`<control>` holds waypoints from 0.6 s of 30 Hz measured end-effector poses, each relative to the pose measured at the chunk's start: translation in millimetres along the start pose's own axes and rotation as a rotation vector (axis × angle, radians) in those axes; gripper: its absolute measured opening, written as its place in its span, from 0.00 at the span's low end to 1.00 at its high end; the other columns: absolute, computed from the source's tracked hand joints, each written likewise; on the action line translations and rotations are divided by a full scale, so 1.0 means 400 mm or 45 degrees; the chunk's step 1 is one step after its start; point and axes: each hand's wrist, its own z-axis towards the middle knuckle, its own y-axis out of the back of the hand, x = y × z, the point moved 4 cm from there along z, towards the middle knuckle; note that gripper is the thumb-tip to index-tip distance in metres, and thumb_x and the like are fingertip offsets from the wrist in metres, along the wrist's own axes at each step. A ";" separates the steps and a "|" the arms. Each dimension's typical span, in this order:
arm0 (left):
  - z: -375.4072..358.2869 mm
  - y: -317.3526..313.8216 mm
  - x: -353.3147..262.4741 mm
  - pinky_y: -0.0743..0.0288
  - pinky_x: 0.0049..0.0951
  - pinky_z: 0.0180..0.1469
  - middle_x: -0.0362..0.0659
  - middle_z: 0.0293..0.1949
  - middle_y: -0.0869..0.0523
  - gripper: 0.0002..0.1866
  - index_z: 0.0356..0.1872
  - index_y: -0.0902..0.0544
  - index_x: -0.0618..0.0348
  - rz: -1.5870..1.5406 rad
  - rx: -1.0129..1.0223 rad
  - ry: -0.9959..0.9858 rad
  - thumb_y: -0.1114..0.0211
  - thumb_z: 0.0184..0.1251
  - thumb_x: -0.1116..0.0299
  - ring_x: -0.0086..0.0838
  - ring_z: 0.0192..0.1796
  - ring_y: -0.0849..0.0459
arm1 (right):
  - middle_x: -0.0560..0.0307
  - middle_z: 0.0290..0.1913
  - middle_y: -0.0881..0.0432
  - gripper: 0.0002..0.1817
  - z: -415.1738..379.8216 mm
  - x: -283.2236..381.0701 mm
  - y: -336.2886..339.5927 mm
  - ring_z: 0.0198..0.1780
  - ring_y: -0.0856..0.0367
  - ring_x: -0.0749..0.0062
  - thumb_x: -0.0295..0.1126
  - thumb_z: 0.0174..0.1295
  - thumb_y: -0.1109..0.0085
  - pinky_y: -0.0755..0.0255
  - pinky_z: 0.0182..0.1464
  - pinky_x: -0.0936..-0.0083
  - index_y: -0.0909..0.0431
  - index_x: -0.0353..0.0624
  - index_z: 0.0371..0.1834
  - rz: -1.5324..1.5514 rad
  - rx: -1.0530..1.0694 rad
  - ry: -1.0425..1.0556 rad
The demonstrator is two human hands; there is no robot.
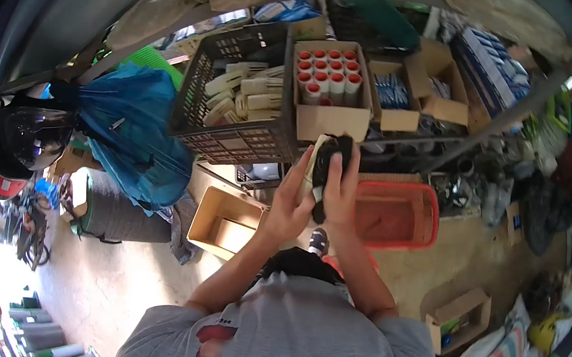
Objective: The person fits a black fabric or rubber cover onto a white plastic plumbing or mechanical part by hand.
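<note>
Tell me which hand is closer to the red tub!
The right hand. It shows just past the red tub's left edge. The left hand is farther left, across the dark object they hold.

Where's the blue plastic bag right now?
Head view, left side: the blue plastic bag hangs between the dark-visored helmet and the black crate.

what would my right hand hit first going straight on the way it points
Probably the front of the cardboard box of red-topped tubes, just beyond the black item your right hand holds, though depth is unclear.
</note>
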 end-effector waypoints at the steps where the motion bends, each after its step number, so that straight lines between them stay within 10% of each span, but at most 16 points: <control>1: -0.023 0.013 -0.052 0.17 0.48 0.55 0.60 0.60 0.19 0.40 0.84 0.40 0.57 0.024 0.140 0.104 0.38 0.72 0.65 0.56 0.55 0.13 | 0.43 0.57 0.15 0.24 0.011 0.005 0.020 0.57 0.15 0.58 0.43 0.86 0.57 0.24 0.62 0.65 0.28 0.31 0.67 0.274 0.013 -0.176; 4: -0.120 0.036 -0.128 0.18 0.54 0.53 0.61 0.58 0.20 0.43 0.84 0.40 0.55 0.046 0.318 0.209 0.35 0.68 0.64 0.66 0.53 0.17 | 0.53 0.41 0.11 0.23 -0.015 0.056 0.055 0.33 0.13 0.67 0.45 0.86 0.56 0.19 0.44 0.70 0.20 0.32 0.53 0.560 -0.067 -0.374; 10: -0.262 0.154 -0.154 0.23 0.44 0.66 0.61 0.62 0.21 0.44 0.84 0.40 0.61 -0.230 0.335 0.132 0.41 0.62 0.72 0.59 0.65 0.19 | 0.51 0.60 0.22 0.27 -0.405 0.122 -0.028 0.60 0.24 0.69 0.41 0.82 0.45 0.29 0.64 0.73 0.34 0.32 0.73 0.252 -0.301 -0.198; 12: -0.382 0.159 -0.155 0.43 0.37 0.81 0.58 0.79 0.32 0.39 0.83 0.43 0.69 -0.577 0.296 0.357 0.47 0.69 0.75 0.43 0.81 0.33 | 0.48 0.63 0.20 0.29 -0.455 0.126 -0.022 0.64 0.21 0.65 0.43 0.82 0.46 0.29 0.68 0.72 0.34 0.32 0.74 0.282 -0.075 -0.273; 16: -0.512 0.198 -0.267 0.50 0.35 0.84 0.53 0.83 0.37 0.37 0.84 0.46 0.71 -0.914 0.467 0.629 0.46 0.80 0.69 0.36 0.84 0.39 | 0.40 0.69 0.22 0.30 -0.558 0.169 -0.024 0.72 0.23 0.52 0.46 0.86 0.63 0.33 0.78 0.63 0.36 0.33 0.78 1.477 0.251 -0.311; 18: -0.492 0.227 -0.264 0.50 0.35 0.83 0.53 0.82 0.36 0.37 0.84 0.45 0.71 -1.131 0.347 0.578 0.46 0.79 0.70 0.36 0.83 0.38 | 0.39 0.70 0.23 0.29 -0.733 -0.022 0.005 0.73 0.25 0.56 0.43 0.88 0.67 0.34 0.77 0.66 0.37 0.32 0.78 0.800 -0.125 -0.438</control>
